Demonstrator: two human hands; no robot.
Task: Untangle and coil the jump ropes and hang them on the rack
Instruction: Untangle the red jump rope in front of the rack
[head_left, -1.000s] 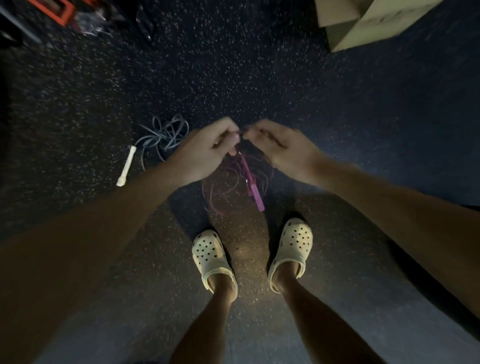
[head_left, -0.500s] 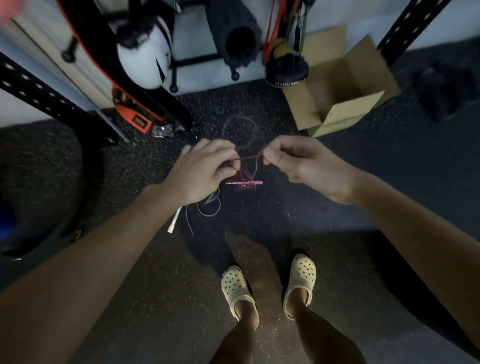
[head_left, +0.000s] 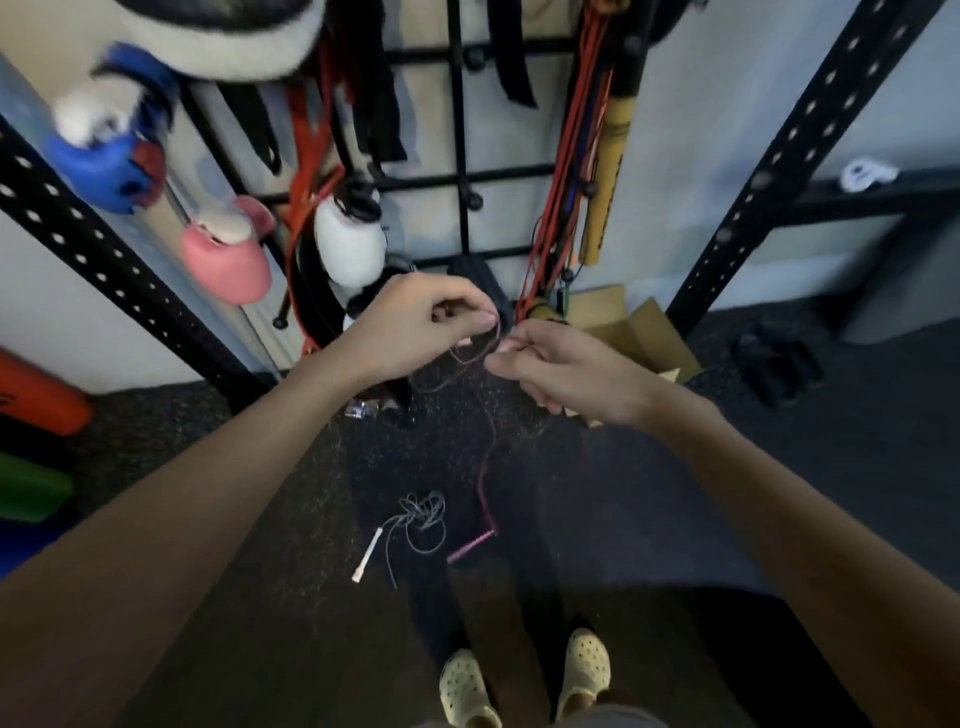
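Two jump ropes show. The left hand (head_left: 410, 327) and right hand (head_left: 566, 369) each pinch the pink rope (head_left: 485, 467) in curled fingers. The grey rope (head_left: 423, 512) lies tangled on the floor (head_left: 649, 493).

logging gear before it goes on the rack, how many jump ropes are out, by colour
thin pink jump rope with pink handle, pinched by the left hand and the right hand: 1
thin grey jump rope with white handle, tangled on the dark speckled floor: 1
total: 2
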